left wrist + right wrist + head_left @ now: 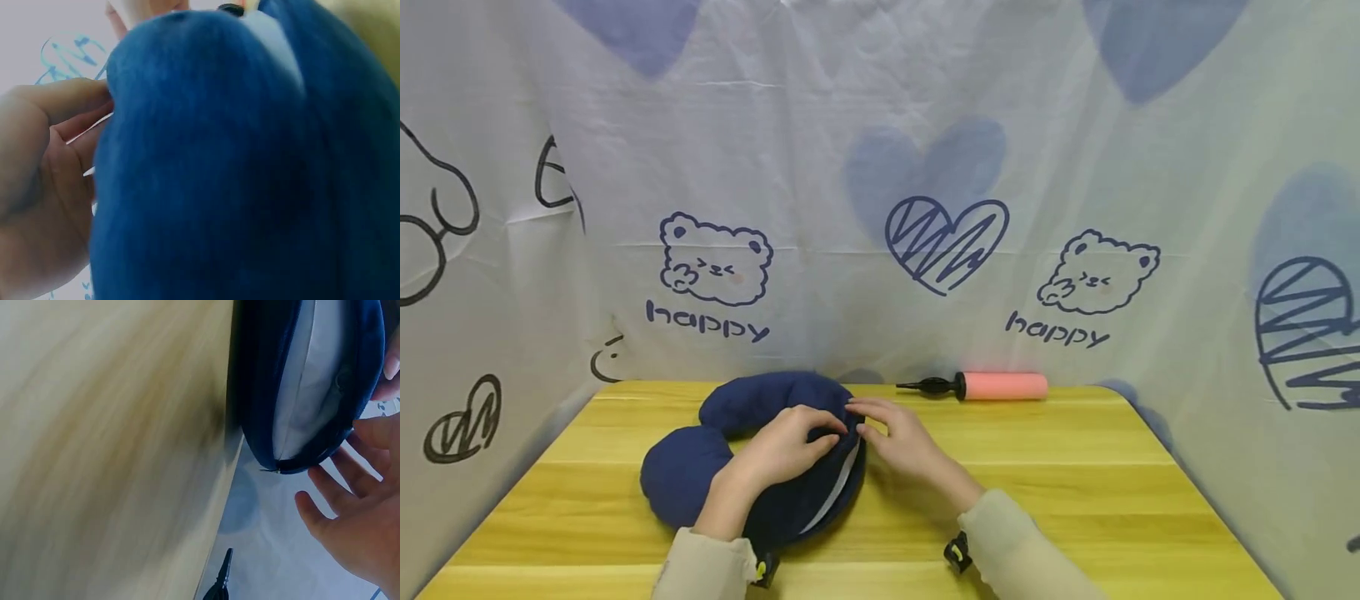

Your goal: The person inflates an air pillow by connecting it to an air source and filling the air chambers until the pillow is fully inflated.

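Note:
A navy U-shaped neck pillow [782, 392] lies on the table, its two rounded ends toward the left. Along its right-hand curve the cover is unzipped, and a pale inner lining [312, 381] with a small round, valve-like shape shows through the slit. My left hand [793, 446] reaches over the pillow, thumb and fingers bent at the far end of the slit. From the right, my right hand [902, 437] pinches the same edge between thumb and fingers. In the right wrist view, a zipper pull [275, 470] hangs at the slit's end, close to the right fingers [319, 478].
A hand pump [1003, 386] with a pink barrel and black nozzle lies at the table's back edge, right of the pillow. White cloth [820, 208] printed with hearts and bears hangs behind the wooden table [1037, 508] and along both sides.

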`<state>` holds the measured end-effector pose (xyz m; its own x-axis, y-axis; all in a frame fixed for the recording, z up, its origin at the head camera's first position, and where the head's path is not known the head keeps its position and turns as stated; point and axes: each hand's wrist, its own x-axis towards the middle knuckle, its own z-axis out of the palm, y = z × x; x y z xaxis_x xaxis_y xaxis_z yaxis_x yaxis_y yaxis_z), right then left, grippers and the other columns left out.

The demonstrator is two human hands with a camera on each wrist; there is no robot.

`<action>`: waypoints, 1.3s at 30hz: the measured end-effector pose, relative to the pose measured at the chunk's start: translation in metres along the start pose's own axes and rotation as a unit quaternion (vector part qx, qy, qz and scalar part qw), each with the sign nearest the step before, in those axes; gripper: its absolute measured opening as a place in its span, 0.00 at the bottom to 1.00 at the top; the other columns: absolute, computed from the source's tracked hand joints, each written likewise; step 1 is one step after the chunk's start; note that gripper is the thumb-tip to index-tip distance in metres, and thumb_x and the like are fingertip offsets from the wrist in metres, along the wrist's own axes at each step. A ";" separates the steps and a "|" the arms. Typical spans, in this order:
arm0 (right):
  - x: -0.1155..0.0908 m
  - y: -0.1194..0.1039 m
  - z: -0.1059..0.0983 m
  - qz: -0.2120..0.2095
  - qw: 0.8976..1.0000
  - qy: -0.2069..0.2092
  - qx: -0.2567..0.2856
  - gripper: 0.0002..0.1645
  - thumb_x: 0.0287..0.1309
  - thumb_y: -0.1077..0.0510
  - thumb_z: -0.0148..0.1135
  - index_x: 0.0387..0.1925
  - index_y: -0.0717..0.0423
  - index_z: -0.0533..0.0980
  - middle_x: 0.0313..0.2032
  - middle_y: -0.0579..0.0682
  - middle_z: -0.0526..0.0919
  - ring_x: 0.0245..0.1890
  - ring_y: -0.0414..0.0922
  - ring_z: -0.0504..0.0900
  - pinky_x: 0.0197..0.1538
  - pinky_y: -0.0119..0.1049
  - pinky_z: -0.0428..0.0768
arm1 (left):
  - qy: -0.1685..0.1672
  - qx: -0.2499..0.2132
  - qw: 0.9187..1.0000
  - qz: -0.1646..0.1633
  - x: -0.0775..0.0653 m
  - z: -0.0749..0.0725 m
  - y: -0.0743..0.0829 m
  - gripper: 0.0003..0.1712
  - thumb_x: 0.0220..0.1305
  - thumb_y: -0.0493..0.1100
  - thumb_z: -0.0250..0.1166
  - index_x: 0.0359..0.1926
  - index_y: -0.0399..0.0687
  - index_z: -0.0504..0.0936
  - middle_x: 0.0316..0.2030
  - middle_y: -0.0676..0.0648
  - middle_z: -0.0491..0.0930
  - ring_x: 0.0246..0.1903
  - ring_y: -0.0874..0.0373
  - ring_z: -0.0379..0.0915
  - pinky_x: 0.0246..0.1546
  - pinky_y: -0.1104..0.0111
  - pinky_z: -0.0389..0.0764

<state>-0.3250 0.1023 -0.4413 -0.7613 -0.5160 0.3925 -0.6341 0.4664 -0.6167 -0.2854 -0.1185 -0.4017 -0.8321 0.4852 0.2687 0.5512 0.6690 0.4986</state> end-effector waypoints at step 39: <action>0.040 0.057 0.006 0.172 0.973 -0.014 0.153 0.24 0.77 0.64 0.53 0.69 0.63 0.74 0.59 0.62 0.83 0.55 0.54 0.85 0.56 0.49 0.82 | -0.123 0.070 0.987 0.079 0.076 -0.025 -0.042 0.18 0.73 0.43 0.65 0.60 0.42 0.84 0.57 0.43 0.83 0.59 0.45 0.78 0.63 0.50 0.74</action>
<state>-0.3905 0.1040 -0.4653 -0.9143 -0.3894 0.1114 -0.2703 0.3819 -0.8838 -0.3730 -0.1237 -0.3811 -0.7042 0.7003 0.1169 0.6902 0.6367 0.3437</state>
